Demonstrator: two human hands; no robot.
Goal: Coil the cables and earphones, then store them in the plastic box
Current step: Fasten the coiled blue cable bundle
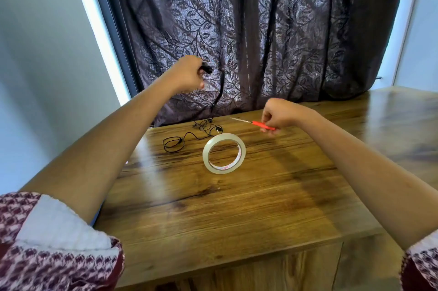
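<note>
Head view: my left hand [189,74] grips a limp black cable [219,91] dangling to the surface [237,207]; my right hand [279,114] clenches red scissors [262,124]. Tangled earphones [203,128] look light; I'd pinch near a plug.

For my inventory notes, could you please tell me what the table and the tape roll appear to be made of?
Table: looks like wood or wood-look laminate, glossy; grain streaks and window glare show on top.
Tape roll: seems to be clear plastic adhesive tape, shiny and see-through, wound on a whitish core with red print, probably card.
</note>
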